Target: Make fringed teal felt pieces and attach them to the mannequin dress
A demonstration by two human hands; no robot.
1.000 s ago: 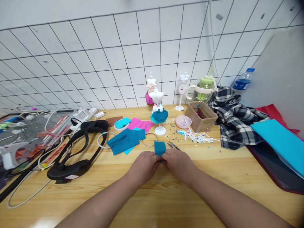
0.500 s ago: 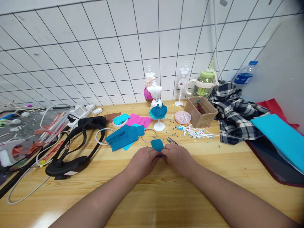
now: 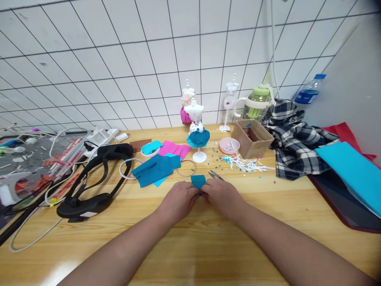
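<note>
My left hand (image 3: 182,199) and my right hand (image 3: 220,198) meet over the table, both pinching the lower edge of a small teal piece of crepe paper (image 3: 198,181). Its jagged upper edge points away from me; the lower part is hidden by my fingers. Just beyond my right hand lies a small pair of scissors (image 3: 214,174). Behind the paper stands a white mini mannequin (image 3: 195,112) wearing a ruffled teal paper skirt (image 3: 199,138). Larger teal crepe sheets (image 3: 156,171) lie to the left, beside a thin wire ring (image 3: 187,168).
Paper shreds (image 3: 245,163), a pink dish (image 3: 229,145) and a cardboard box (image 3: 252,139) sit right of the mannequin. A black headset (image 3: 89,202) and cables occupy the left. Checked cloth (image 3: 297,147), a bottle (image 3: 310,91) and a blue sheet (image 3: 348,169) are at right.
The small teal paper has turned a little, its top edge now nearly level. Both hands keep their pinch in almost the same place. The camera view has shifted slightly.
</note>
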